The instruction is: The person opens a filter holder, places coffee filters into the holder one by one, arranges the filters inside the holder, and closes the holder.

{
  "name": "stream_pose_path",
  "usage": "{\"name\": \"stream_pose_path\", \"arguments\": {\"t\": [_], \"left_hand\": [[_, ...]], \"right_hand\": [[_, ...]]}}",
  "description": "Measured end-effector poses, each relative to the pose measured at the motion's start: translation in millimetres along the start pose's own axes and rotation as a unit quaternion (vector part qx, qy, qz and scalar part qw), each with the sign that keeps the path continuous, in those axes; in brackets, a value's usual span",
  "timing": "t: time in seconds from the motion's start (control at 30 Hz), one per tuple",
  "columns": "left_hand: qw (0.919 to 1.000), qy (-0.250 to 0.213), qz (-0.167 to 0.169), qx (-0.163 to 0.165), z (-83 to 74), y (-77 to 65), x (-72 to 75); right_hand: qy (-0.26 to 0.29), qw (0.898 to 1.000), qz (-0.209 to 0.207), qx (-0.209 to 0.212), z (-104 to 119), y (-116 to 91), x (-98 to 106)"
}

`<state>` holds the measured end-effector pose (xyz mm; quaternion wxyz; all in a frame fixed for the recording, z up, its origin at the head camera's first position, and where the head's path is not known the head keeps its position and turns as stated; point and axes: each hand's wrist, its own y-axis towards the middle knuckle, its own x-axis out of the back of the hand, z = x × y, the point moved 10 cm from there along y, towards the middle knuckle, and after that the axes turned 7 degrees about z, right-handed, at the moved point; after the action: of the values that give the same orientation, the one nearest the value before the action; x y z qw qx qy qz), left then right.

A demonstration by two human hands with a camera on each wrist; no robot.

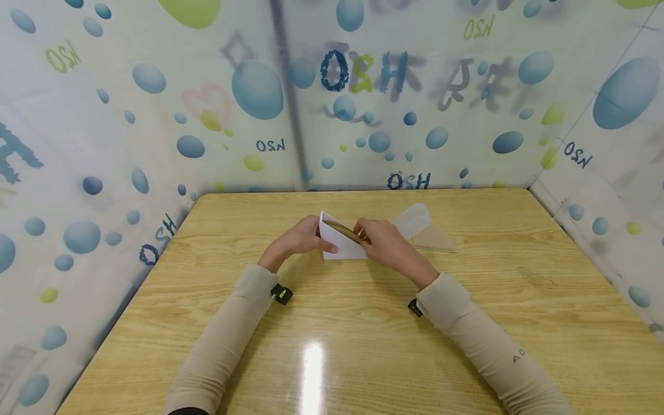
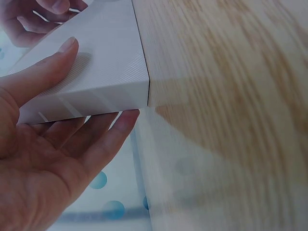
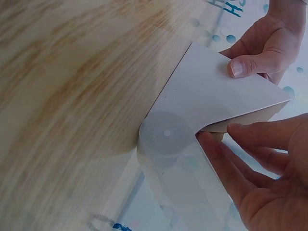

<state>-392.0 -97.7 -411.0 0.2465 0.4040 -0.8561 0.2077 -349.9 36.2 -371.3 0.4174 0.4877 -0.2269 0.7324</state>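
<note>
A white box (image 1: 342, 245) with a slanted open top stands on the table, its lower edge at the wood. Brown card-like material (image 1: 342, 230) shows inside the opening. My left hand (image 1: 306, 235) grips the box's left end, thumb (image 2: 62, 57) flat on the near face and fingers beneath the narrow end. At the opening on the other side, my right hand (image 1: 383, 242) pinches the edge of the brown card (image 3: 216, 128) between thumb and fingers, the fingertips partly hidden in the notch.
Behind my right hand lie a translucent rounded sheet (image 1: 413, 220) and a flat brown piece (image 1: 436, 239). The wooden table (image 1: 363, 328) runs back to a patterned curtain (image 1: 311, 115). A small black device (image 1: 282, 294) is strapped at my left wrist.
</note>
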Motion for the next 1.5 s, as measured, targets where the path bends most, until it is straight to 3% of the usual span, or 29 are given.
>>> {"name": "stream_pose_path", "arguments": {"t": [0.63, 1.5], "left_hand": [[0.9999, -0.003, 0.003, -0.009, -0.9, 1.9, -0.6], [0.9999, -0.005, 0.005, -0.015, -2.1, -1.7, -0.2]], "right_hand": [[0.009, 1.0, -0.017, 0.001, 1.5, -3.5, 5.3], [0.032, 0.994, -0.099, 0.013, 11.3, -23.8, 64.7]]}}
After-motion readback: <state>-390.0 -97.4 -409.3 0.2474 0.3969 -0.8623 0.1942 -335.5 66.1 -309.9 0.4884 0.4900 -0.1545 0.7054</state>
